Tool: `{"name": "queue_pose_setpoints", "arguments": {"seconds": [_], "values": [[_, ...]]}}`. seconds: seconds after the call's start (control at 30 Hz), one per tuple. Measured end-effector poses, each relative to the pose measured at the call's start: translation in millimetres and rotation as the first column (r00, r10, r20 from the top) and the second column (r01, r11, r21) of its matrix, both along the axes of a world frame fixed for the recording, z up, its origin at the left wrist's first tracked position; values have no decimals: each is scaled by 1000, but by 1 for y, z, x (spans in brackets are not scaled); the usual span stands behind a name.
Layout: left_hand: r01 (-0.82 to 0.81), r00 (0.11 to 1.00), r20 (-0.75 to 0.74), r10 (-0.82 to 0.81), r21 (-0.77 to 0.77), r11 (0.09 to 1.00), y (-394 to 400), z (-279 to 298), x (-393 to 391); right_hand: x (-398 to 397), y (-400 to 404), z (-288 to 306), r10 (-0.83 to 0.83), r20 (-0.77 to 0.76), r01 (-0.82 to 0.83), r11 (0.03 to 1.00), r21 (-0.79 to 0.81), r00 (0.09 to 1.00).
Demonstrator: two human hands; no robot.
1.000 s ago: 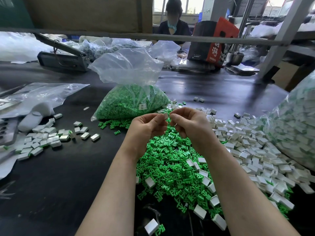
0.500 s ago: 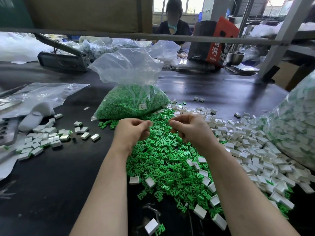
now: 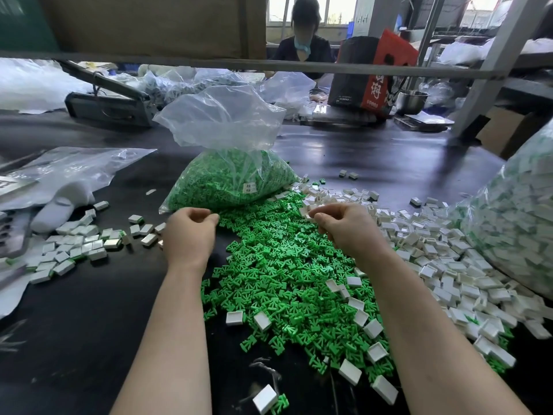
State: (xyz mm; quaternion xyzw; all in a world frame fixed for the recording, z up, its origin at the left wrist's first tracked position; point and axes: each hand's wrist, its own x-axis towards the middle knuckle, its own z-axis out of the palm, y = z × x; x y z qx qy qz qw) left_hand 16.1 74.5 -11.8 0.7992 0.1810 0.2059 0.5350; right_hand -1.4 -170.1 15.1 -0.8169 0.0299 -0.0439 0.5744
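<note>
On the far left of the table [image 3: 89,339] lies a small heap of done pieces [image 3: 74,250], white with a bit of green showing. The left hand [image 3: 188,235] is now close to that heap. A second ago it was up in the middle, pressed against the other hand, and since then it has slid out to the left and down low. Its fingers are curled and the thumb meets the first finger, but I cannot tell if a piece is inside or if it has let go. Just past it stands the green bag [image 3: 230,181], open at the top, and loose green pieces [image 3: 284,265] spill from it toward the near edge. The right hand [image 3: 347,232] has moved away too, out to the right side of the green heap. Its thumb and first finger pinch a white cap [image 3: 307,216] at the edge of the white caps [image 3: 434,250]. Far right sits a big bag [image 3: 514,220] full of more white parts. The hands coming apart likely means one piece is finished and a new one is starting. The right hand has its cap, so I think the left hand needs a green piece next.
</note>
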Motion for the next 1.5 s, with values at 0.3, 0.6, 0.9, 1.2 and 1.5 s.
{"name": "queue_pose_setpoints", "arguments": {"seconds": [0.3, 0.6, 0.9, 1.2, 1.5], "values": [[817, 569, -251, -783, 69, 572, -86, 28, -25, 8, -13, -10, -175, 136, 216, 883, -416, 975], [957, 287, -477, -831, 114, 266, -107, 22, -32, 11, -19, -14, -226, 171, 273, 896, -351, 959], [947, 319, -471, -822, 137, 289, -105, 19, -28, 10, -18, -16, -171, 157, 210, 936, -283, 973], [836, 533, -100, -840, -89, 541, -94, 20, -23, 4, -14, 2, -167, 279, 159, 986, 52, 946], [767, 640, 246, -728, -263, 586, -81, 30, -24, -4, -11, 13, 2, 294, -74, 970, 233, 956]]}}
